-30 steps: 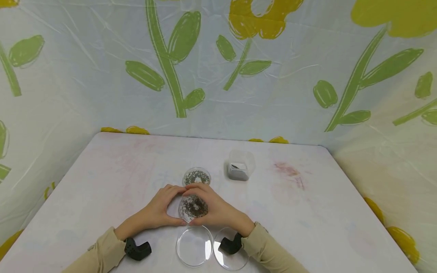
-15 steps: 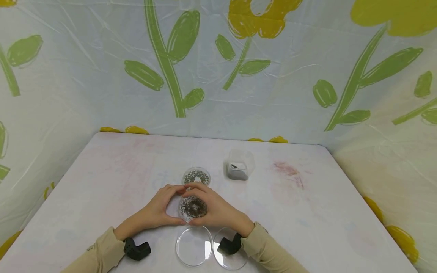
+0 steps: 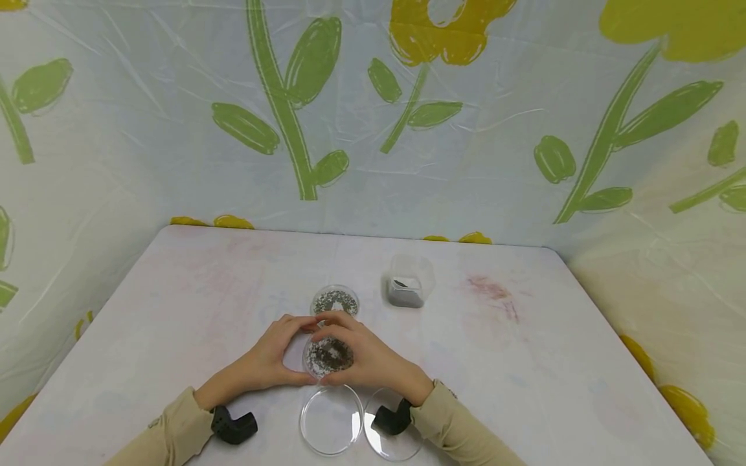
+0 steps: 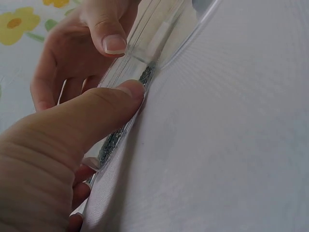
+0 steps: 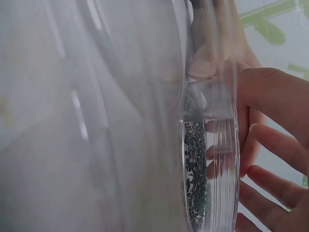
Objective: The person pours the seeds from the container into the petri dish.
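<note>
Between both hands is a clear petri dish (image 3: 328, 356) with dark granules in it. My left hand (image 3: 269, 357) grips its left side, thumb at the near edge and fingers at the far edge. From the other side my right hand (image 3: 375, 358) holds it with a curved thumb and fingers; the fingertips of both hands meet at the far rim. In the left wrist view, the left thumb (image 4: 108, 108) presses the dish's side wall beside the layer of granules. The right wrist view shows the stacked clear walls (image 5: 224, 164) edge-on, close to the right hand's fingers.
Just beyond the hands lies a second petri dish (image 3: 335, 301) of dark granules. Two clear round dish parts, one left (image 3: 331, 424) and one right (image 3: 387, 448), lie nearer the body. A clear plastic tub (image 3: 406, 291) with grey contents stands at the back right.
</note>
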Available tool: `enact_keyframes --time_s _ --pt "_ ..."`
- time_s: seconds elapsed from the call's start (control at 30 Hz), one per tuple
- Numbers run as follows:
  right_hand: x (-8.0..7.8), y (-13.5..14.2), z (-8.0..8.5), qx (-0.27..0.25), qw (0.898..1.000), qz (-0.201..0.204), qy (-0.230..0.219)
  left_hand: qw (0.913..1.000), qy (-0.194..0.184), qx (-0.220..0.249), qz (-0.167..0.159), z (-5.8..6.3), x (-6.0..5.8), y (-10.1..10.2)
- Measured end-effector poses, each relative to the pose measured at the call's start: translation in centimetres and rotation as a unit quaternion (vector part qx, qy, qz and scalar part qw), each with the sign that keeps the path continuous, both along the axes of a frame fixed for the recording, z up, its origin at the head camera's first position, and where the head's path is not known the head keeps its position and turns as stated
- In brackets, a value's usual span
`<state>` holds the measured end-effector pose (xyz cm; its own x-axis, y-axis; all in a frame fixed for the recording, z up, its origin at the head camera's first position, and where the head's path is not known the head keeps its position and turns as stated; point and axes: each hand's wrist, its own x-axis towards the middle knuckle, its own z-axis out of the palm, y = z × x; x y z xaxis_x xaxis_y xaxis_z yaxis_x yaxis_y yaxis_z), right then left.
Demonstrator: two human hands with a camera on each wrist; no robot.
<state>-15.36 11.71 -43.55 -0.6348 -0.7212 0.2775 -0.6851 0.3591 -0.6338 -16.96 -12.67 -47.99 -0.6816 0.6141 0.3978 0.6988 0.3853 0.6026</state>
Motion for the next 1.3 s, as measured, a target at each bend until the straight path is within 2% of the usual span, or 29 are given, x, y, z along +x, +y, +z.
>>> enact_keyframes --time_s 0.47,0.57,0.7,0.77,0.83,1.0,1.17,1.3 --pt "-0.1 0.2 -0.2 -0.011 1.000 0.007 0.000 0.9999 0.004 0.001 -0.012 -0.1 -0.2 -0.1" --pt "-0.1 0.3 0.2 -0.021 1.000 -0.001 -0.001 0.9993 -0.027 0.012 -0.025 -0.1 -0.3 -0.5" --pt "-0.2 0.6 1.0 -0.049 0.999 -0.019 0.014 0.9964 -0.074 0.033 -0.023 0.1 -0.5 -1.0" --pt "-0.4 0.9 1.4 -0.074 0.996 -0.025 0.034 0.9961 -0.077 0.040 -0.015 0.4 -0.5 -1.1" --pt "-0.2 1.2 2.6 -0.104 0.992 -0.036 0.054 0.9962 -0.071 0.049 -0.014 0.7 -0.4 -0.9" --pt "0.6 2.0 6.1 -0.169 0.979 -0.065 0.090 0.9961 -0.063 0.058 -0.022 1.3 0.7 -0.2" --pt "0.2 3.4 7.6 -0.201 0.969 -0.095 0.107 0.9971 -0.055 0.050 -0.019 1.8 2.1 -0.2" --pt "-0.6 4.8 7.8 -0.222 0.962 -0.117 0.108 0.9974 -0.041 0.059 -0.012 1.9 3.2 -0.7"
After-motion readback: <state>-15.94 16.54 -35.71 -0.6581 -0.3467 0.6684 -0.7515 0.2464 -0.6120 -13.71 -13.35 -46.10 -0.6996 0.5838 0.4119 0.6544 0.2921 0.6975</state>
